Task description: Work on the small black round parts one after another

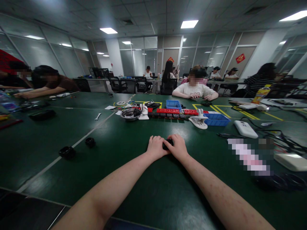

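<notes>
In the head view my left hand [157, 147] and my right hand [177, 147] meet low over the green table in front of me. Between them is a small, dark, rounded object [168, 143], mostly covered by fingers, so its kind does not show. Both hands are closed around it, the left from its left side and the right from its right side. Two black ring-shaped pieces, a larger one [67, 152] and a smaller one [90, 142], lie apart from my hands on the left.
Ahead stand a row of red sockets [168, 111], a metal bowl [130, 114], a white clip [199, 120] and a blue bin [217, 119]. A wrench [98, 116] lies to the left. On the right are a white device [246, 128] and cables. A person [195, 84] sits opposite.
</notes>
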Available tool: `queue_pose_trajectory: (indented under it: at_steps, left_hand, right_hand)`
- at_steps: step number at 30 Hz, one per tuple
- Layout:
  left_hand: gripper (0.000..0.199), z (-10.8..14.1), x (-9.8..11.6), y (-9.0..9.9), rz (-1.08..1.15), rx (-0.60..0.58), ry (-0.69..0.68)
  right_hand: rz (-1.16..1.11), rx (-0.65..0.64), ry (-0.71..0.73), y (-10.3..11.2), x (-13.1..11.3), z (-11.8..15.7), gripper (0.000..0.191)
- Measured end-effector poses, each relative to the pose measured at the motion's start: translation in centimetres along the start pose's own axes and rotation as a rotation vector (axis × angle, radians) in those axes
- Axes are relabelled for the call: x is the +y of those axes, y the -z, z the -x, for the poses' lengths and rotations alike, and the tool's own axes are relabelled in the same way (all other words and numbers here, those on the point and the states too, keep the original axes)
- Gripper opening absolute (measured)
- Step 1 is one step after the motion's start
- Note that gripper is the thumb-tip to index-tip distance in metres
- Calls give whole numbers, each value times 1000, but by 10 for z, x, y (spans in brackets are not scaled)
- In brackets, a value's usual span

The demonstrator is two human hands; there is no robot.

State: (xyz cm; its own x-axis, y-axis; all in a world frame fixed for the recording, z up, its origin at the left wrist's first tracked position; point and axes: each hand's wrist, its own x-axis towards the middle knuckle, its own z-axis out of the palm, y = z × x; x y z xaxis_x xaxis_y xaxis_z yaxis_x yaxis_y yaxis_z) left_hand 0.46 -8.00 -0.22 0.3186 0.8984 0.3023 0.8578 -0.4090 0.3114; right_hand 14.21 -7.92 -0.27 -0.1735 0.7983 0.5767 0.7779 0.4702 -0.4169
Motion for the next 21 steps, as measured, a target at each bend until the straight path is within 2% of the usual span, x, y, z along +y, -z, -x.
queue_pose_trajectory:
  at_steps: [10,15,18,21]
  left_hand:
    - [44,-5,-16,3,134,-114,-153]
    - [42,-8,-18,1,159,-143,-170]
    - [40,-8,-19,0,169,-146,-164]
    - [48,-7,-17,1,182,-138,-160]
  right_hand:
    - [-108,-67,143,6,-3,-1,15]
    - [-177,-119,253,9,-7,0,25]
    - [-194,-123,278,9,-7,0,26]
    - [-195,-107,272,9,-7,1,23]
